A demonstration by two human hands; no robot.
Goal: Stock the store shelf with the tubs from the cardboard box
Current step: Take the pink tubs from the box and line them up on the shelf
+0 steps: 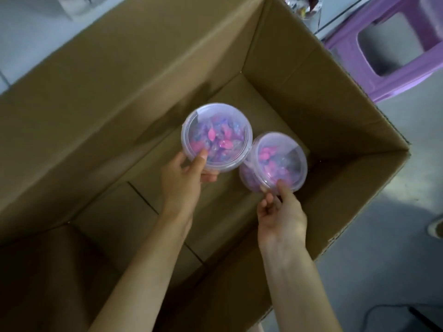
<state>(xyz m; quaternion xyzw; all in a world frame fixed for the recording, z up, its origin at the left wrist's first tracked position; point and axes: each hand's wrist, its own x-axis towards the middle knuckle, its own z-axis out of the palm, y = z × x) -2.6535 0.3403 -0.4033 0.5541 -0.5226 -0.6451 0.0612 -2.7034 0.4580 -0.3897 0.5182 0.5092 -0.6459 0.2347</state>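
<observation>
Holding left tub in left fingers; right fingers pinching right tub.

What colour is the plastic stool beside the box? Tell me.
The stool is light purple, seen best in the head view.

Quick pass from my remote feed. Left forearm and right forearm are both bare from the wrist down to where they leave the frame, on the near side of the cardboard box. Left hand and right hand, over the box interior, are bare too. The left thumbnail is short and rounded. Faint tendon lines show at the right wrist. Grey rounded shape on the floor right of the box: I can't tell if it's footwear.
</observation>
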